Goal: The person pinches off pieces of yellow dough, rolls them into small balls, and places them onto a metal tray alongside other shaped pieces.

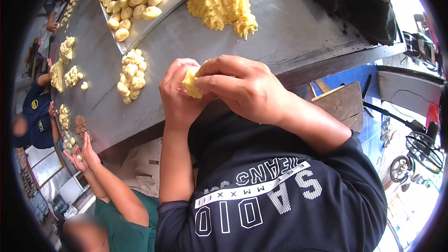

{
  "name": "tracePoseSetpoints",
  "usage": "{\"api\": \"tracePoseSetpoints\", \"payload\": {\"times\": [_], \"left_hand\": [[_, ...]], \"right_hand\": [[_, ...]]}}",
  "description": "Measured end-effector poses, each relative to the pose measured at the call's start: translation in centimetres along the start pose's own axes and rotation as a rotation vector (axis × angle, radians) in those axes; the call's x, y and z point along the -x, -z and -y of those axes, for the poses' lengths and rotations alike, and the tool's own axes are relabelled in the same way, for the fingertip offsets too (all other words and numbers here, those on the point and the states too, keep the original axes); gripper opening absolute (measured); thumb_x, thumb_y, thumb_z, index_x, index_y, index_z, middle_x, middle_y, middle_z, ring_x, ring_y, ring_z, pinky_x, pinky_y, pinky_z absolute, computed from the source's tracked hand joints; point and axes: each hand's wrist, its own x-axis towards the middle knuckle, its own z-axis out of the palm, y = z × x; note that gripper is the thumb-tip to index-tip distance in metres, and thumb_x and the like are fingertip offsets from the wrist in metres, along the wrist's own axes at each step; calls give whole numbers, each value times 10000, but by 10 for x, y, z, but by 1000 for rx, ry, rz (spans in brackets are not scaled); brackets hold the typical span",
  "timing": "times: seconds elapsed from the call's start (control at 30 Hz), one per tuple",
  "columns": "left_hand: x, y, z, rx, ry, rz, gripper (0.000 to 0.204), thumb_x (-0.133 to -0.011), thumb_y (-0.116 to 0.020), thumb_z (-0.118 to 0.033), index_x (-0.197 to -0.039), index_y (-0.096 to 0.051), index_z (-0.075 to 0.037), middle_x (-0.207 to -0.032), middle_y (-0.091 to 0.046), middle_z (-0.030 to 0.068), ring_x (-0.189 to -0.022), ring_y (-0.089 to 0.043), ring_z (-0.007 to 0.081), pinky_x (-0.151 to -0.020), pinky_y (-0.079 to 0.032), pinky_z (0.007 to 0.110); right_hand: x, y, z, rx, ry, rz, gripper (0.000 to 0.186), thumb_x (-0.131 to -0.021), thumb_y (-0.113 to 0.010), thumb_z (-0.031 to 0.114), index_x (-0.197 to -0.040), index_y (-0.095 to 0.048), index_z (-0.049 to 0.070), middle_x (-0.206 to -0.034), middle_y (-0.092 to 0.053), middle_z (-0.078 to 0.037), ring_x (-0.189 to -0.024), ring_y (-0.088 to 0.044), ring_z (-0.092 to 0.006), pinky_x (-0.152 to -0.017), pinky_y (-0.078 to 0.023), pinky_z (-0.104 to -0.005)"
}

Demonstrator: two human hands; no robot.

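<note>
A soft yellow lump [191, 82] is held between my two hands, near the front edge of the metal table [298, 37]. My left hand [179, 84] is closed around it, its far fingertips partly hidden behind my right hand [242, 86], whose bent fingers press onto the lump from the right. Beyond them lies a big rough mound of yellow paste [221, 9]. To the left of my hands sits a cluster of small pale dough balls [132, 75], and behind that a metal tray [116, 44] holds many smooth, rounded pale pieces.
A black crumpled heap [352, 4] lies at the table's right end. Co-workers [35, 121] [119, 210] work along the left, beside dough piles [65, 79] and a brown lump [81, 126]. Below the right edge are a wooden board [338, 105] and parked bicycles [415, 158].
</note>
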Motion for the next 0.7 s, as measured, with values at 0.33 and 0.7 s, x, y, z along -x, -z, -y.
{"api": "tracePoseSetpoints", "payload": {"times": [0.33,0.7], "left_hand": [[2,14,-11,206,120,381,673,-602,-1111,-438,-946,-655,-82,-849,-692,101,-804,-748,378,-723,-596,473],[8,14,-6,236,271,348,562,-909,-1006,-430,-1196,-691,-63,-826,-626,-3,-709,-583,135,-665,-489,295]], "right_hand": [[-11,18,0,28,-96,104,430,-781,-917,132,-1196,-807,158,-1242,-714,-72,-1158,-711,-317,-941,-635,-458],[-20,50,-18,487,-238,76,255,-909,-780,90,-1145,-866,137,-1089,-749,-84,-1086,-754,-325,-936,-631,-457]]}}
